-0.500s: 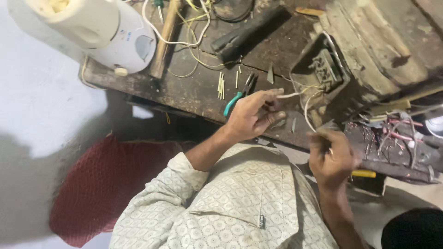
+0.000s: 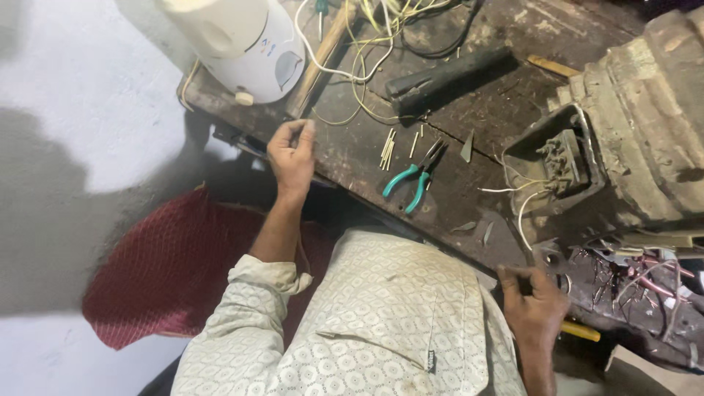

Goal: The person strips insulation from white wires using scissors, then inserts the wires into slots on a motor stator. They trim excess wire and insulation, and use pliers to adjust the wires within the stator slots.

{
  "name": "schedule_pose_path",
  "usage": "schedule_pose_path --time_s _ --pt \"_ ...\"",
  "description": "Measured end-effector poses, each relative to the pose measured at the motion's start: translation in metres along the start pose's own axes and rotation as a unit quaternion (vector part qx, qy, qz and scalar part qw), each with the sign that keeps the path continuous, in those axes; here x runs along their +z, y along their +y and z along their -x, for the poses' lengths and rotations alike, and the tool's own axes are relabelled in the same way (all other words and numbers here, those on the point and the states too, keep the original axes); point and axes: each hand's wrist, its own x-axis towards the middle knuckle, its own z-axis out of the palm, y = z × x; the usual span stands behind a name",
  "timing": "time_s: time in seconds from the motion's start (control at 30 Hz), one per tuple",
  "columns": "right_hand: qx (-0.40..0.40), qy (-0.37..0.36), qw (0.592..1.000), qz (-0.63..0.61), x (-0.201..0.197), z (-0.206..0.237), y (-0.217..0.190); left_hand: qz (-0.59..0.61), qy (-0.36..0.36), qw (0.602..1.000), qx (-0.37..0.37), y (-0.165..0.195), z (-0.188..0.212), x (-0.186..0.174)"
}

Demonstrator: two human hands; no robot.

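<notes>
My left hand (image 2: 292, 150) hovers at the near edge of the dark workbench (image 2: 352, 158), fingers loosely curled and apart, holding nothing I can see. Teal-handled pliers (image 2: 412, 178) lie on the bench to its right, beside several thin yellow sticks (image 2: 387, 144). My right hand (image 2: 534, 304) is low at the bench's front edge with its fingers pinched together. It sits just below the end of a white wire (image 2: 522, 220) that runs from the open terminal box (image 2: 557, 158) of a grimy motor (image 2: 645, 110). Whether the fingers grip that wire is unclear.
A white appliance (image 2: 246, 44) stands at the bench's left end. A black-handled tool (image 2: 447, 73), a wooden stick (image 2: 315, 62) and tangled yellow and white wires (image 2: 367, 44) lie behind. A part with red wires (image 2: 645, 282) sits at right. A red cushion (image 2: 169, 271) is below.
My left hand has left the pliers and wires and moved left to the bench's edge. The pliers now lie on the bench. My right hand has dropped lower.
</notes>
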Motion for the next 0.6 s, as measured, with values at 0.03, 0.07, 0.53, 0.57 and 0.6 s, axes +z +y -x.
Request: schedule_pose_path --time_s 0.03,0.07,0.53,0.57,0.6 --pt "0.041 -0.023 0.999 -0.011 -0.003 0.003 0.002 0.004 0.032 0.999 0.002 -0.005 0.001 -0.011" --pt "0.082 -0.044 0.995 -0.022 -0.007 0.006 0.004 0.004 0.052 0.999 0.011 -0.007 0.003 -0.023" --pt "-0.152 0.038 0.972 -0.175 -0.108 0.015 0.069 0.014 -0.017 1.000 0.020 0.001 0.186 0.039" --pt "-0.175 0.059 0.970 -0.156 -0.115 0.012 0.074 0.020 -0.047 0.998 0.040 0.005 0.206 0.065" --pt "-0.199 0.076 0.967 -0.138 -0.121 0.010 0.077 0.041 -0.081 0.996 0.023 0.009 0.223 0.090"
